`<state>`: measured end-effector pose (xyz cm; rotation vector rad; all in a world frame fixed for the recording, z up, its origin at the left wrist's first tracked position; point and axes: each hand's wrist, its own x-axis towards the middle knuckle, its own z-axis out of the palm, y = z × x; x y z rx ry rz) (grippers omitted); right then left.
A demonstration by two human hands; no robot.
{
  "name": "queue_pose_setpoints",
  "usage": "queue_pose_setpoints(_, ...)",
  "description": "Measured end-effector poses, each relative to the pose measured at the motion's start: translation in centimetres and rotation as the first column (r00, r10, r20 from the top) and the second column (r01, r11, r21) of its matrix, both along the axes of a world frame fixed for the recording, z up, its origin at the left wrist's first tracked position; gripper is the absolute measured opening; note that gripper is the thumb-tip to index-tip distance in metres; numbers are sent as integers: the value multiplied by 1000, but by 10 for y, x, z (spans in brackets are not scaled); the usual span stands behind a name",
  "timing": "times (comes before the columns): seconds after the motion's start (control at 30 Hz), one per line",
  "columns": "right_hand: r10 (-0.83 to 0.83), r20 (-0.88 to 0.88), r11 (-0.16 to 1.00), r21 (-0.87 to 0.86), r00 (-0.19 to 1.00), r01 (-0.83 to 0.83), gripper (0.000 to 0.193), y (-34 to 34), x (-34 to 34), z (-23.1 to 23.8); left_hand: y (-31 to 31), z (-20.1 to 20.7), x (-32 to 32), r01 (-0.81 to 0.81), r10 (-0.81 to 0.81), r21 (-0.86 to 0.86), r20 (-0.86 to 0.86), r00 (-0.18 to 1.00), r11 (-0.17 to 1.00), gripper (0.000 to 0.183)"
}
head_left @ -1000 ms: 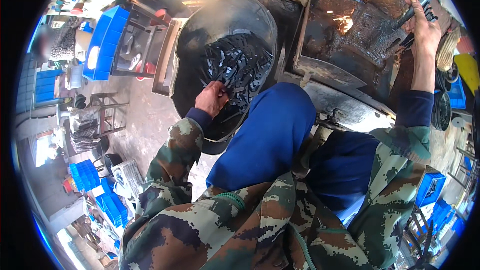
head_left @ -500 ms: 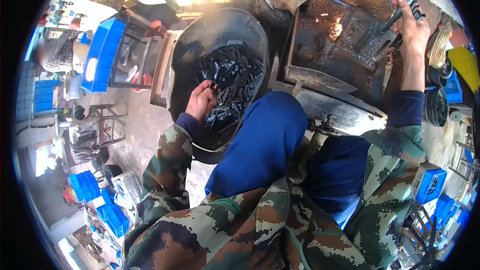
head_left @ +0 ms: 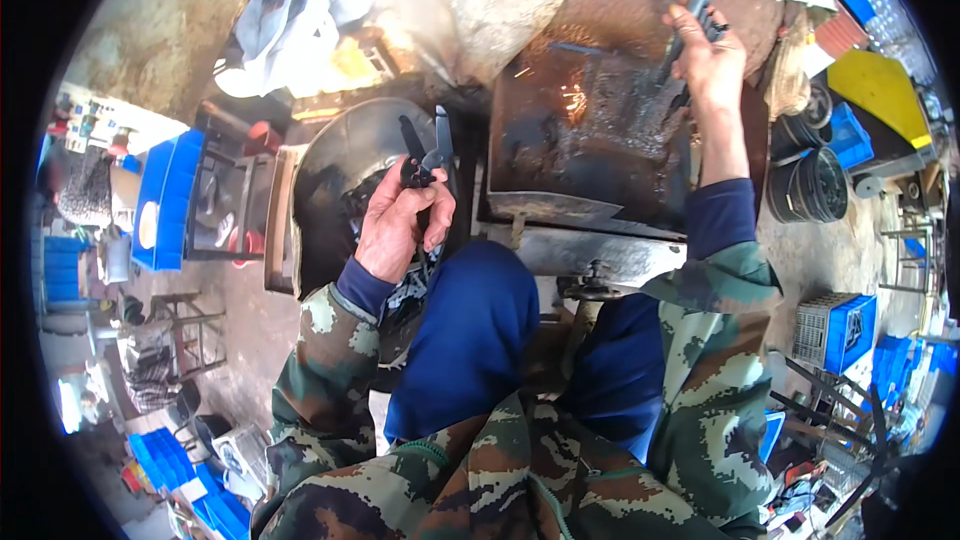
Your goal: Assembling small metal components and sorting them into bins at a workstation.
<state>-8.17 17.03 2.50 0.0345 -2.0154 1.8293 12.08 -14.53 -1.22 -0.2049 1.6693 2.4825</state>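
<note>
- A metalworking workshop, taking the view as a clock face.
- At 1 o'clock, a grimy steel trough (head_left: 560, 208) with orange, spark-like flecks (head_left: 572, 100) above its wet, dark bed.
- At 10 o'clock, a deep black tub (head_left: 322, 155) holding dark flat strips (head_left: 358, 202).
- At 4 o'clock, a valve (head_left: 590, 288) beside the trough.
- At 3 o'clock, stacked black buckets (head_left: 812, 188).
- At 9 o'clock, a blue plastic crate (head_left: 168, 200); at 8, a stained concrete floor (head_left: 245, 330).

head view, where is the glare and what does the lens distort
In the head view, glare partly washes out pale sheeting at upper left, straight edges bend toward the rim, and the sides go black; in that same view, the left hand looks fairly sharp.
</note>
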Motion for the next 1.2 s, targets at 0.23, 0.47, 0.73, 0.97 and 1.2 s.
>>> queue_pose_setpoints(0.23,5,5,996,-86,1000,-4,27,0,3,0,63,47,-47,103,-101,18,-90,991,995,8)
queue_pose_setpoints(0.47,-55,22,998,-7,998,55,27,3,-4,-9,133,91,-93,116,-128,-59,-287,949,991,6)
queue_pose_setpoints(0.73,-93,-33,995,28,995,94,34,0,-9,-14,158,73,-137,-2,-36,-176,-213,976,984,14)
queue_pose_setpoints(0.97,-123,-22,987,102,992,125,30,-1,3,3,141,7,-140,-47,25,-252,-89,996,967,14)
queue_pose_setpoints(1.2,-138,-45,982,125,989,143,28,-3,5,2,143,-5,-144,-152,119,-266,-136,984,952,16)
